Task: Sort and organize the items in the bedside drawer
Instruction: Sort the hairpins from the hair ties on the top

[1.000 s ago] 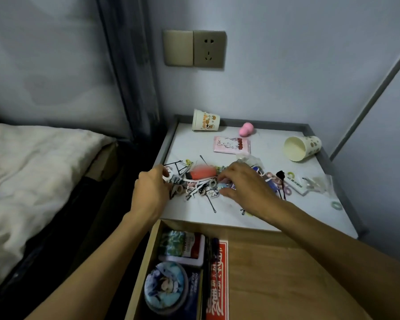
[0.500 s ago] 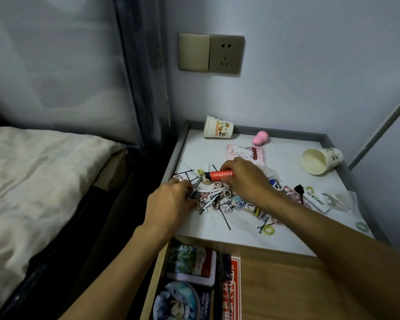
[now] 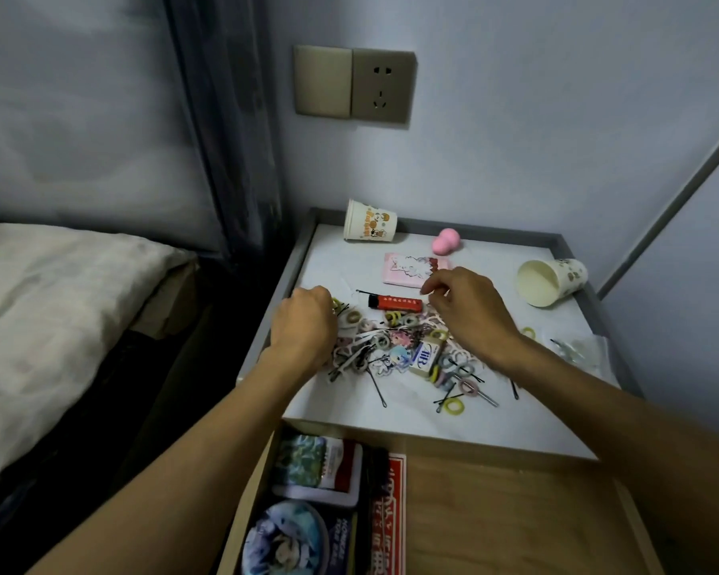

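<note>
Pile (image 3: 391, 346): hair ties, pins and stickers heaped on the nightstand (image 3: 411, 421) top, between the two hands.
Left hand (image 3: 304, 325): knuckles up at the pile's left edge, fingers curled down into it. The fingertips are hidden, so I cannot tell if they grip anything.
Right hand (image 3: 468, 309): over the pile's right side, fingers bent, thumb and forefinger tips close together. Whether they pinch something cannot be told.
Red tube (image 3: 395, 302): flat at the pile's far edge, between the hands, touched by neither.
Eraser (image 3: 426, 359): in the pile, near the right wrist.
Drawer (image 3: 494, 512): open below the top, with tins (image 3: 316, 471) along its left side and bare wood to the right.
Pink packet (image 3: 407, 269): behind the tube, near the right fingertips.
Sponge (image 3: 445, 241): behind the packet, by the back rim.
Printed cup (image 3: 370, 222): back left corner.
Tipped cup (image 3: 551, 282): on its side at the right, mouth toward the hands.
Bed (image 3: 59, 305): to the left.
</note>
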Motion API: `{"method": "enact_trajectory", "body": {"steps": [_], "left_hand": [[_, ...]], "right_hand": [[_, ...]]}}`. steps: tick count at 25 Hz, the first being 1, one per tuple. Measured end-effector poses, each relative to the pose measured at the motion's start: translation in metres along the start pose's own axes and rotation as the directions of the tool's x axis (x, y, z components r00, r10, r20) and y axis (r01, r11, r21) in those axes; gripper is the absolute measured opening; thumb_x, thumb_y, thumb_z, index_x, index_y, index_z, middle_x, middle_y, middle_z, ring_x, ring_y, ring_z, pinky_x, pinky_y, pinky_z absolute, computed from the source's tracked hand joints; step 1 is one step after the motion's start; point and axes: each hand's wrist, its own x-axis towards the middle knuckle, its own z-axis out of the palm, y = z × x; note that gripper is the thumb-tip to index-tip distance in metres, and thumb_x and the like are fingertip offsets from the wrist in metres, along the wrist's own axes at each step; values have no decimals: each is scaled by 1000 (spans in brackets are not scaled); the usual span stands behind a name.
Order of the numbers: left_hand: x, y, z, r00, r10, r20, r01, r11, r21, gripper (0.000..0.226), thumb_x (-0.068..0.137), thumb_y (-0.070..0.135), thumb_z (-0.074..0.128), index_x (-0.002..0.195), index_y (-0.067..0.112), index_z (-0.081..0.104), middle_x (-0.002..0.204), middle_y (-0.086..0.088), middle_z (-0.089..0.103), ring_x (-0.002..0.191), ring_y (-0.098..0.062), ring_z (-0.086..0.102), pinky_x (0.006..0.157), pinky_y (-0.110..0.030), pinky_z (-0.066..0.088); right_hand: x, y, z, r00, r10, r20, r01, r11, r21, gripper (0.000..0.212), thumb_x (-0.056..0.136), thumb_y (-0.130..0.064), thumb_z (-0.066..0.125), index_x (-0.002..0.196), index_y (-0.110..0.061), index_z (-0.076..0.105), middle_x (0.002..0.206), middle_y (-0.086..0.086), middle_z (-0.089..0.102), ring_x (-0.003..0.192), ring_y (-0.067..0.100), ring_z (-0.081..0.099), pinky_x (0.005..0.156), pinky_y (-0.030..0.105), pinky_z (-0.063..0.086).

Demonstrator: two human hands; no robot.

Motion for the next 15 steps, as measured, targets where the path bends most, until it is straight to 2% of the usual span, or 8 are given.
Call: {"method": "enact_trajectory", "body": {"steps": [4,7,9,12,13,15], "left_hand": [[8,11,4,997,-39,64,39,999,15,22,89,0,43,103,-4,59,109,-27,61,97,-45,60,72,-41,45],[10,16,1,1000,-7,-18,7,1000,-5,19,92,1,40,101,-3,56,104,-27,62,89,-44,60,64,-39,39],[11,21,-6,994,9,-108,-20,995,-99,14,95,5,42,100,0,54,97,-24,63,83,-42,59,60,-40,41],[13,28,-15,980,-11,-197,-53,948,-313,8,96,10,48,96,5,54,87,-17,64,73,-35,61,63,-47,54],[12,29,-17,978,-31,-205,-53,919,-391,5,96,11,50,96,7,53,86,-15,64,71,-33,63,63,-48,56],[10,31,-23,976,-75,-203,-44,851,-523,3,94,10,55,97,10,53,88,-10,64,72,-28,65,66,-46,58]], "right_hand": [[-17,26,-20,997,71,-19,-69,995,67,18,97,-15,56,103,-20,71,106,-2,70,86,9,59,74,23,44],[-27,44,-28,988,154,-14,-152,983,103,17,97,-14,57,103,-20,71,104,-2,70,87,8,59,76,22,45],[-33,50,-30,986,169,11,-169,981,99,16,96,-15,59,104,-19,71,105,-2,70,86,7,59,77,23,47],[-40,42,-30,991,60,116,-76,988,137,21,91,-26,67,112,-25,69,113,-5,68,89,6,58,81,28,50],[-43,35,-28,982,-1,191,-21,993,115,32,88,-35,69,119,-29,65,120,-7,63,95,7,58,84,29,49],[-50,21,-18,941,-91,326,116,992,-57,57,81,-55,69,132,-36,53,132,-10,51,109,13,55,90,36,49]]}}
